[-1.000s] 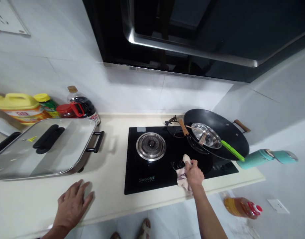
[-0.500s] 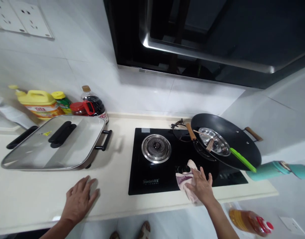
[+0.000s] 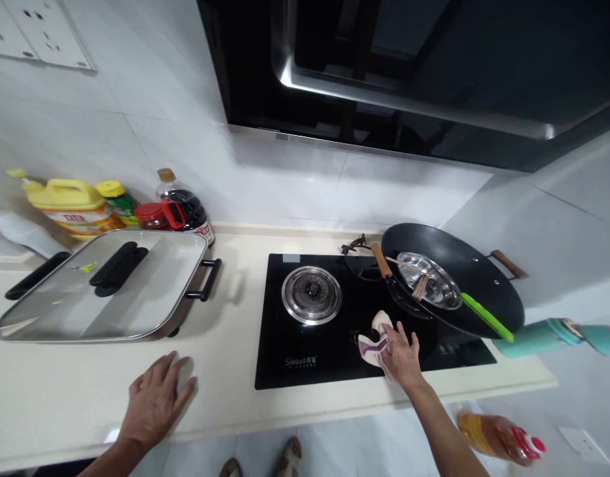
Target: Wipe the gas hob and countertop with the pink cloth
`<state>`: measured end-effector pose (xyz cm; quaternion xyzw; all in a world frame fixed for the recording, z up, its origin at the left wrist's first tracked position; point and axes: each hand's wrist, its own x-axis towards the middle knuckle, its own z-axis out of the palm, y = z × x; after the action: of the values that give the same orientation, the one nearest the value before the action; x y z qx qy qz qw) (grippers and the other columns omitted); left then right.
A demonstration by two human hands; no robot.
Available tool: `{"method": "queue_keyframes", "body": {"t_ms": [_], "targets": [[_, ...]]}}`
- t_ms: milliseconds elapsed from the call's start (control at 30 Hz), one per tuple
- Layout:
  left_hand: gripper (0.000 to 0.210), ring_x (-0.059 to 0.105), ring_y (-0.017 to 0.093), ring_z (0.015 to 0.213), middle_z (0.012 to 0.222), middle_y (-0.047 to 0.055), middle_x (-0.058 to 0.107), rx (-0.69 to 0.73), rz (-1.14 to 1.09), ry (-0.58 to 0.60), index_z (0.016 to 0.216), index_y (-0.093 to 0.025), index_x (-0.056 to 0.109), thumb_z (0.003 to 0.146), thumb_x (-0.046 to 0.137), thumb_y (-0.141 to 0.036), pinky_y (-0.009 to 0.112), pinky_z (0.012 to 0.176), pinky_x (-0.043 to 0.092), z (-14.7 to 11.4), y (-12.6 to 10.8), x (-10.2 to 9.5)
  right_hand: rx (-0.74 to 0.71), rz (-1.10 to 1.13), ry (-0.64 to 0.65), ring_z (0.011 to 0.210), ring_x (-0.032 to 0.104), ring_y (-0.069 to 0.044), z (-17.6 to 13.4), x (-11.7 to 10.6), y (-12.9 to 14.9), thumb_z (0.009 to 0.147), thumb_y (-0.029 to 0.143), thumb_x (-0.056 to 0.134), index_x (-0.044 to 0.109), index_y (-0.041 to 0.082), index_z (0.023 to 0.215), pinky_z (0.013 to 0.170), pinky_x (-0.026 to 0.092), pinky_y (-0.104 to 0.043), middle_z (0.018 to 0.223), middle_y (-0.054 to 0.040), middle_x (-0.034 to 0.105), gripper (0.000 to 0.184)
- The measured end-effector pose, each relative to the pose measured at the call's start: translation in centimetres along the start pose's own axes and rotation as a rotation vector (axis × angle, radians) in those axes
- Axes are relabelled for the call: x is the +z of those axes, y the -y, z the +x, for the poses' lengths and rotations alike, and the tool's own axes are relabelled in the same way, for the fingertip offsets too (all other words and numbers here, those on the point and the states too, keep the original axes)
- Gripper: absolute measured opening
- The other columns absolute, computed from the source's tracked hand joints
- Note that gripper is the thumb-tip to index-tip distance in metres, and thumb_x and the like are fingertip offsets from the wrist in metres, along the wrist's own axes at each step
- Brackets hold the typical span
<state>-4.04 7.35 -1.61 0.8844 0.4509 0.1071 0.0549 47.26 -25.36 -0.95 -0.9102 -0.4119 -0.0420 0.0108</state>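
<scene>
My left hand [image 3: 153, 397] lies on the pale countertop [image 3: 225, 397] with its fingers apart, holding nothing. It is in front of a rectangular electric pan with a glass lid [image 3: 156, 278]. My right hand [image 3: 402, 356] grips a white and purple cloth [image 3: 372, 351] at the front of the black gas cooktop [image 3: 305, 344]. The cloth is bunched beside and under the fingers and covers part of the control area. Left of the cloth is a round metal burner [image 3: 311, 295]. A black wok [image 3: 488, 291] stands tilted over the right burner, with a metal bowl [image 3: 429, 281] and a green-handled utensil [image 3: 487, 318] in it.
Behind the pan are a yellow jug [image 3: 71, 205], a red-lidded jar [image 3: 153, 215] and a bottle of dark liquid [image 3: 188, 209]. A black range hood [image 3: 384, 79] overhangs the cooktop. Beyond the right front edge, below the counter, is an oil bottle [image 3: 496, 434].
My right hand has shifted slightly, and the cloth is now folded up more tightly under it. My left hand stays on the counter. The camera view has shifted a little.
</scene>
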Motion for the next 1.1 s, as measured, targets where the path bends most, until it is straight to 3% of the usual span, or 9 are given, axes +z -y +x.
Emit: {"method": "queue_keyframes", "body": {"t_ms": [233,533,700,800,933,1000,1100], "targets": [[0.049,0.05,0.036,0.138,0.147,0.02,0.059,-0.027,-0.016,0.029,0.129,-0.021,0.065,0.097,0.041,-0.049,0.059,0.109,0.041,0.1,-0.2,-0.4,-0.102,0.016,-0.08,0.157,0.032,-0.031,-2.0,0.4,-0.7,0.088,0.017,0.041,0.057,0.016,0.146,0.129,0.012,-0.061,0.148,-0.0108,0.063,0.06],[0.055,0.051,0.037,0.137,0.147,0.021,0.057,-0.004,0.028,0.008,0.129,-0.019,0.065,0.097,0.036,-0.053,0.058,0.109,0.041,0.2,0.0,0.0,0.053,0.07,-0.046,0.159,0.028,-0.031,0.9,-0.5,1.0,0.083,0.012,0.041,0.056,0.017,0.146,0.129,0.009,-0.059,0.149,-0.008,0.063,0.065],[0.06,0.051,0.038,0.137,0.146,0.021,0.057,-0.005,0.043,0.015,0.129,-0.016,0.067,0.095,0.035,-0.054,0.057,0.109,0.041,0.3,0.3,0.2,-0.016,0.084,-0.087,0.155,0.035,-0.032,-2.4,-0.5,1.3,0.087,0.017,0.045,0.057,0.012,0.14,0.13,0.008,-0.056,0.143,-0.0137,0.066,0.054],[0.059,0.051,0.038,0.137,0.146,0.022,0.057,-0.005,0.041,0.013,0.128,-0.017,0.068,0.095,0.036,-0.053,0.058,0.11,0.041,0.4,0.4,0.3,-0.032,0.123,-0.147,0.147,0.046,-0.033,-6.0,0.7,1.9,0.089,0.02,0.047,0.057,0.012,0.139,0.127,0.018,-0.058,0.14,-0.0169,0.067,0.051],[0.06,0.052,0.038,0.136,0.145,0.022,0.058,-0.005,0.031,0.012,0.128,-0.016,0.068,0.095,0.036,-0.055,0.059,0.109,0.042,0.4,0.4,0.4,-0.097,0.266,-0.143,0.136,0.056,-0.034,-9.8,2.7,5.3,0.086,0.018,0.049,0.055,0.016,0.144,0.113,0.042,-0.056,0.143,-0.0169,0.065,0.058],[0.06,0.052,0.039,0.136,0.145,0.022,0.057,-0.001,0.03,0.01,0.128,-0.016,0.068,0.095,0.035,-0.055,0.06,0.108,0.042,0.4,0.4,0.5,-0.184,0.346,-0.109,0.137,0.056,-0.033,-9.9,3.0,7.9,0.082,0.013,0.048,0.054,0.018,0.147,0.112,0.045,-0.055,0.146,-0.0144,0.063,0.066],[0.06,0.051,0.039,0.137,0.146,0.022,0.057,0.005,0.025,0.0,0.128,-0.016,0.068,0.094,0.036,-0.055,0.06,0.108,0.042,0.3,0.6,0.7,-0.314,0.42,-0.053,0.144,0.05,-0.03,-7.1,1.8,11.5,0.078,0.006,0.046,0.054,0.019,0.15,0.118,0.042,-0.054,0.15,-0.0119,0.059,0.073]]}}
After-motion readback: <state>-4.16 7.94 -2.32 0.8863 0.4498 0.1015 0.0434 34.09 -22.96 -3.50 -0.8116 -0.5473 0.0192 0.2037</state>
